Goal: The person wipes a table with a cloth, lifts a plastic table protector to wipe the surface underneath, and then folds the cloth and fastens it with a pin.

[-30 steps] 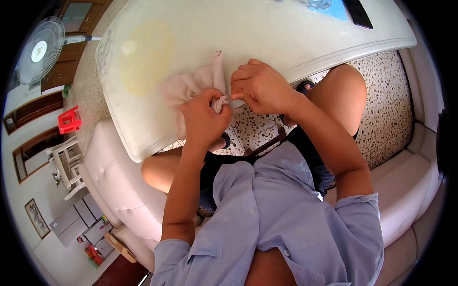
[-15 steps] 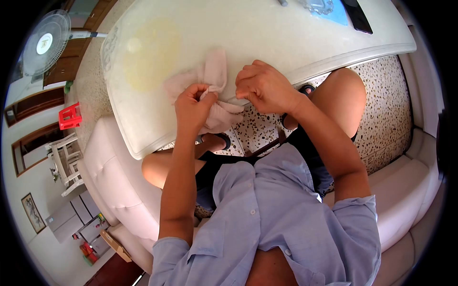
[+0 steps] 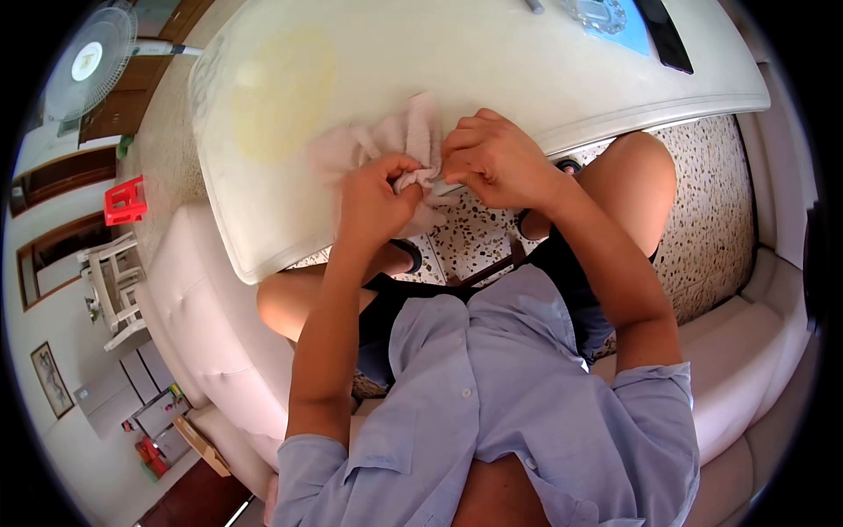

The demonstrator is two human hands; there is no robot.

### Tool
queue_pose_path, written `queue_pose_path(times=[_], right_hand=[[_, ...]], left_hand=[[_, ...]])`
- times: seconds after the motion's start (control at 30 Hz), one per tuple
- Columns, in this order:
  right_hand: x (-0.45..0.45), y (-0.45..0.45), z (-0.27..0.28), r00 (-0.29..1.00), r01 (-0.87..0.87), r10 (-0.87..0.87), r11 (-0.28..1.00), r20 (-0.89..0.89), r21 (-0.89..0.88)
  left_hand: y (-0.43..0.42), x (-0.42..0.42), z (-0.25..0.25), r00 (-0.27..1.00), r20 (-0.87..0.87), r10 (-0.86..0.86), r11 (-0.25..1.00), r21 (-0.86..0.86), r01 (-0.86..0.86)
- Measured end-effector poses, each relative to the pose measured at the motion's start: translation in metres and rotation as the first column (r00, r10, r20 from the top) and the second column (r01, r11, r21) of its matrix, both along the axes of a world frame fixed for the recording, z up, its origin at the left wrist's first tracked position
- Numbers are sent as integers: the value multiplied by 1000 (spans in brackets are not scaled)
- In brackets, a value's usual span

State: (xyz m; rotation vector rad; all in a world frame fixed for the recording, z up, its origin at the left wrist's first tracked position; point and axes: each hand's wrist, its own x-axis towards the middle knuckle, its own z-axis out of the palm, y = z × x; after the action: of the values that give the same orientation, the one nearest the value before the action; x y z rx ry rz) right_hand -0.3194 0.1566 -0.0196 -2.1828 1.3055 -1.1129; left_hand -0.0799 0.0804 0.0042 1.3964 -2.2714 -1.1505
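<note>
A crumpled pale pink cloth, like a small towel, lies partly on the white table and hangs over its near edge. My left hand is closed around a bunched, twisted part of it, pinched between thumb and fingers. Just right of that bunched part, my right hand has its fingers curled into a pinch, very close to the cloth. Whatever those right fingers hold, if anything, is too small or hidden to make out. Part of the cloth droops below my left hand.
At the table's far right are a black phone, a blue sheet and a clear glass dish. A pale sofa flanks my legs. Off to the left stand a fan and a red stool.
My left hand has moved right with the bunched cloth, closing the gap to my right hand. My right hand has shifted slightly right and stays pinched.
</note>
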Motion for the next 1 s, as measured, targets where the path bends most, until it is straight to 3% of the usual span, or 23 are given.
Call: queue_pose_path(times=[0.07, 0.17, 0.3, 0.53, 0.67, 0.77, 0.87, 0.9, 1.0], right_hand=[[-4, 1, 1, 999, -43, 43, 999, -4, -4], [-7, 2, -2, 998, -65, 64, 997, -20, -33], [-6, 2, 3, 997, -66, 65, 998, -38, -19], [-5, 3, 6, 997, -72, 72, 997, -40, 7], [-1, 2, 4, 998, -49, 49, 999, -48, -8], [1, 2, 6, 998, -26, 25, 1000, -56, -13], [4, 3, 7, 997, 11, -12, 1000, -76, -13], [5, 2, 6, 997, 23, -25, 999, -69, -25], [8, 1, 6, 996, 67, -70, 997, -57, -48]], left_hand=[[-12, 10, -6, 989, -112, 93, 996, 25, -91], [-29, 28, 5, 898, -298, 325, 915, 338, -220], [-22, 58, 17, 975, -152, 160, 962, 247, -120], [-11, 117, 12, 939, -227, 258, 962, 148, -229], [-3, 108, 8, 942, -231, 244, 969, 19, -247], [4, 101, -5, 927, -325, 186, 983, 69, -172], [15, 85, 5, 954, -240, 178, 983, 77, -164], [16, 80, 4, 973, -213, 94, 993, -43, -106], [26, 53, 10, 965, -238, 110, 994, 15, -110]])
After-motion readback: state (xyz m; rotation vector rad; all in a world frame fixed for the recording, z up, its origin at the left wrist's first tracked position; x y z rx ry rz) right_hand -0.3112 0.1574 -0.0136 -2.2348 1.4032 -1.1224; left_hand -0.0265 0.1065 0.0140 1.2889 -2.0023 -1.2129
